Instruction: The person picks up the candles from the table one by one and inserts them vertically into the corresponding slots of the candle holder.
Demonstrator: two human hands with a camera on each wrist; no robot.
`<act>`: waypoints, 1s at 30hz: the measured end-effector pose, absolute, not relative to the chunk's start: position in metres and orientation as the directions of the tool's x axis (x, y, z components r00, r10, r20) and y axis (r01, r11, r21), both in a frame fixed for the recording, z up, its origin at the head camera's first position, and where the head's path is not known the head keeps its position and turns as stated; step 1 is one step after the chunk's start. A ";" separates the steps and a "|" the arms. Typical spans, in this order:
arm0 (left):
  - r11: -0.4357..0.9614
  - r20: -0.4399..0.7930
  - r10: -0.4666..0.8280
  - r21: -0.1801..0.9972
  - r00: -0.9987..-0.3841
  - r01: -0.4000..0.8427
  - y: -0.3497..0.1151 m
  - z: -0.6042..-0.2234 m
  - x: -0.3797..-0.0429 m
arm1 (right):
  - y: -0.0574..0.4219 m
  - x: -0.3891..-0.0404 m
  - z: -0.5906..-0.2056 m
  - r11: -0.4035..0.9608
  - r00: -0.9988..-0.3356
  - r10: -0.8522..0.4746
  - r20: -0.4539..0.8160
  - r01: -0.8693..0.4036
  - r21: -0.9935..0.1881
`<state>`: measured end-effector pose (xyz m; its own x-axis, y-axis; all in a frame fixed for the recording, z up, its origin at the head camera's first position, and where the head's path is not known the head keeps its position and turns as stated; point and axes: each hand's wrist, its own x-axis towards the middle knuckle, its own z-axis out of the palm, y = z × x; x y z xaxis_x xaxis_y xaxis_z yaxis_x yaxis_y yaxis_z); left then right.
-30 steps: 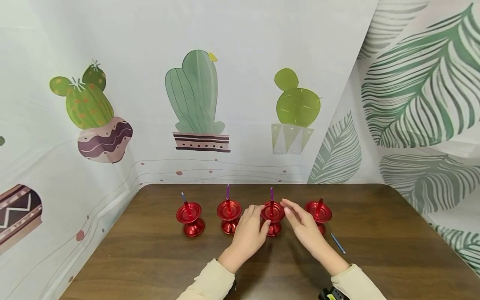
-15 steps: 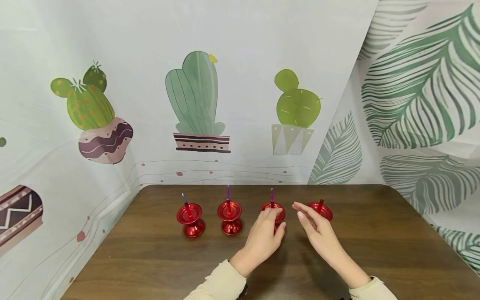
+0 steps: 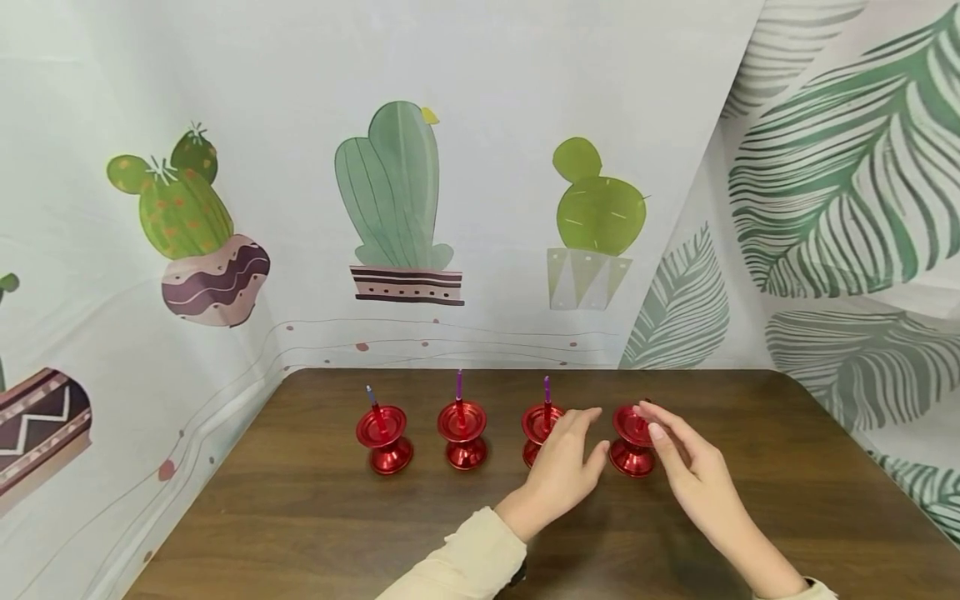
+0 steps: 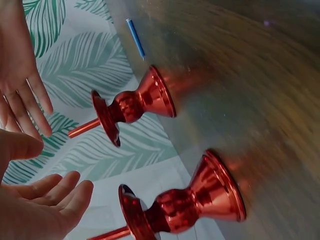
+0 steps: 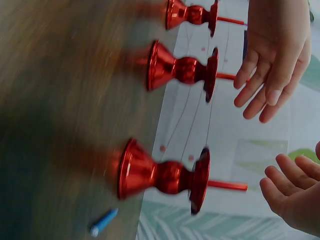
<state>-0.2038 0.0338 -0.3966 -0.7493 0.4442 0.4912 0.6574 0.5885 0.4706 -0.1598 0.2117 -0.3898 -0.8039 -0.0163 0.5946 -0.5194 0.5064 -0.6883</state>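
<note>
Several shiny red candle holders stand in a row on the table. The leftmost holder (image 3: 389,451) bears a blue candle (image 3: 371,396). A purple candle (image 3: 460,385) tops the second holder (image 3: 466,451), and another purple candle (image 3: 547,390) the third holder (image 3: 534,427). Only a bare red tube (image 5: 227,185) rises from the rightmost holder (image 3: 632,457). My left hand (image 3: 561,473), fingers relaxed and holding nothing, hovers in front of the third holder. My right hand (image 3: 699,479), likewise relaxed, is beside the rightmost holder, partly covering its dish. Contact with the holders cannot be told.
A loose blue candle (image 4: 135,39) lies on the table beyond the rightmost holder; in the head view my right hand or arm hides it. The brown table (image 3: 315,517) ends at a printed cloth (image 3: 495,208) with cactus and leaf pictures.
Both hands have moved to the right, the left from between the second and third holders, the right from between the third and rightmost. The holders have stayed put.
</note>
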 end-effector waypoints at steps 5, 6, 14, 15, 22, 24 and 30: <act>0.563 0.470 0.447 0.514 -0.762 0.647 0.045 -0.397 -0.208 | 0.229 -0.159 -0.393 0.557 -0.793 0.016 0.609 -0.498 -0.664; 0.556 0.460 0.449 0.527 -0.766 0.642 0.047 -0.397 -0.209 | 0.232 -0.159 -0.394 0.572 -0.792 0.023 0.610 -0.490 -0.658; 0.547 0.367 0.444 0.612 -0.817 0.572 0.064 -0.404 -0.220 | 0.250 -0.162 -0.406 0.653 -0.805 0.073 0.589 -0.408 -0.638; 0.546 0.361 0.445 0.616 -0.819 0.568 0.066 -0.405 -0.221 | 0.251 -0.163 -0.407 0.661 -0.806 0.077 0.586 -0.399 -0.636; 0.555 0.322 0.444 0.633 -0.836 0.539 0.077 -0.410 -0.229 | 0.261 -0.171 -0.416 0.699 -0.850 0.093 0.519 -0.315 -0.642; 0.561 0.300 0.444 0.641 -0.844 0.523 0.080 -0.411 -0.231 | 0.263 -0.172 -0.417 0.717 -0.869 0.097 0.484 -0.276 -0.640; 0.578 0.230 0.429 0.673 -0.874 0.461 0.085 -0.413 -0.236 | 0.265 -0.176 -0.423 0.730 -0.906 0.088 0.414 -0.224 -0.646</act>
